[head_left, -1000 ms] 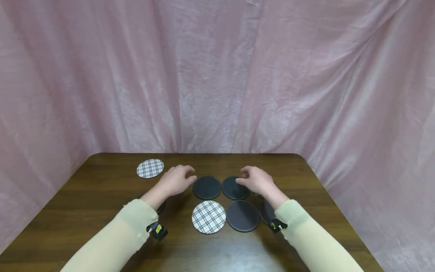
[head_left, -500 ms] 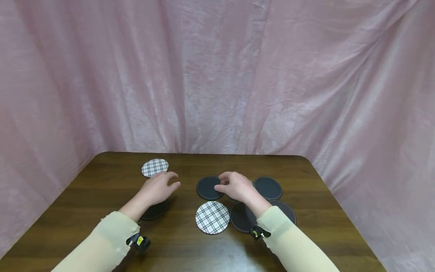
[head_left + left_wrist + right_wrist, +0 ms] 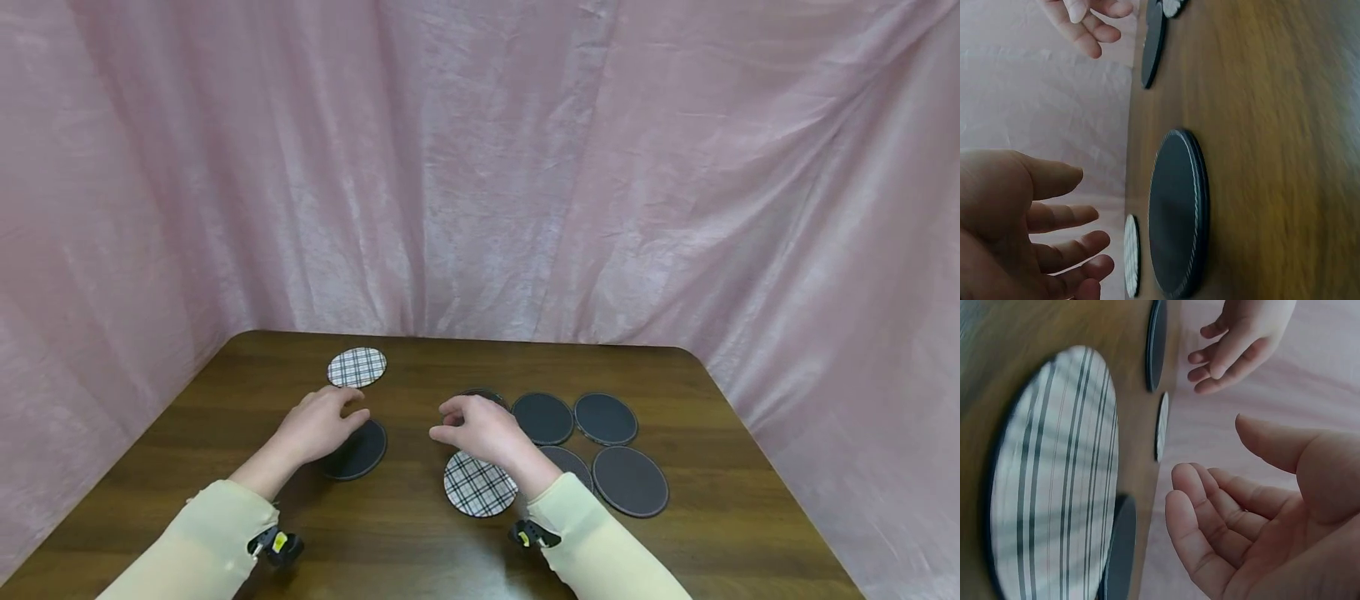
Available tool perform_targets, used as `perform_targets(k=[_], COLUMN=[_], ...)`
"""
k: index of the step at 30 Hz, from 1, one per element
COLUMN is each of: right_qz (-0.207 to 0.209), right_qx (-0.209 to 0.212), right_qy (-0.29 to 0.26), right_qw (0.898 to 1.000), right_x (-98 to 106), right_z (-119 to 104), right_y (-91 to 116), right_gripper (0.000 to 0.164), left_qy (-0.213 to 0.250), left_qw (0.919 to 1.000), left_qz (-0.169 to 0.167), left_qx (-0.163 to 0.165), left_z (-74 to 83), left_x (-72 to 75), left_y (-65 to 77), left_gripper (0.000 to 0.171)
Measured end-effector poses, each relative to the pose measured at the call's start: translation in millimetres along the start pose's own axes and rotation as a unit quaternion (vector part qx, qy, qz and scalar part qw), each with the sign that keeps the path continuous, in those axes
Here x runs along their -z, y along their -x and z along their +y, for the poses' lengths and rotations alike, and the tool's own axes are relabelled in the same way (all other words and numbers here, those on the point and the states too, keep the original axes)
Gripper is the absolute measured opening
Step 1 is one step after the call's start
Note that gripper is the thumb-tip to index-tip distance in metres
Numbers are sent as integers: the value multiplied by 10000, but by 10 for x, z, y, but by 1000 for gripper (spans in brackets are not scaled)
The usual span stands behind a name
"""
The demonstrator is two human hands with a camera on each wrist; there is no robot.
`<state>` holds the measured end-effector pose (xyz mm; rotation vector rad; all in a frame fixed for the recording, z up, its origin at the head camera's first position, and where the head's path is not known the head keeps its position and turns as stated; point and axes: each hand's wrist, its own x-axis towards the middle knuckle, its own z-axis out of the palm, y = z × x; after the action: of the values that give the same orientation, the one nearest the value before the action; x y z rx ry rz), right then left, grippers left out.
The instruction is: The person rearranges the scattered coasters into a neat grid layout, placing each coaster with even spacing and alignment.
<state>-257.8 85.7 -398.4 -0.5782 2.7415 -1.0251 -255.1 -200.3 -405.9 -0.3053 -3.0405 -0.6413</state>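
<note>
Both hands hung with fingers released, holding nothing — the left hand (image 3: 318,425) over a dark coaster (image 3: 354,451) on the counter (image 3: 420,542), the right hand (image 3: 480,429) above a plaid coaster (image 3: 478,486). Flat, thin discs could slip from fingertips or slide into neighbours.

coasters under the hands

dark round coaster (image 3: 354,451) lies flat on the table (image 3: 225,400), partly under the left hand (image 3: 318,423), fingers relaxed above it. plaid coaster (image 3: 478,485) lies flat just below the right hand (image 3: 480,429), fingers loosely curved, holding nothing; its far edge is hidden by the hand.
</note>
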Motion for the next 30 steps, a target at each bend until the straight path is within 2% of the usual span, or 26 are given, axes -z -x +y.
perform_targets(k=[12, 16, 22, 27, 30], right_qz=[-525, -522, -495, -631, -674], right_qx=[115, 25, -127, -255, -290], right_qy=[-424, -377, -299, -433, -310], right_qw=[9977, 9979, 9982, 9967, 9968], right_x=[-369, -491, -603, -637, -639], right_z=[-347, -411, -425, -422, -434], right_y=[-74, -123, -151, -166, -190], right_gripper=[47, 47, 46, 49, 49], left_qy=[-12, 50, 76, 132, 199], left_qw=[9988, 9983, 9974, 9965, 9954], left_qz=[-190, -292, -458, -530, -613], left_qx=[453, 494, 556, 628, 702], left_z=[-368, -476, -573, -581, -574], left_x=[85, 111, 95, 102, 128], left_y=[150, 166, 175, 172, 163], left_gripper=[49, 48, 48, 49, 52])
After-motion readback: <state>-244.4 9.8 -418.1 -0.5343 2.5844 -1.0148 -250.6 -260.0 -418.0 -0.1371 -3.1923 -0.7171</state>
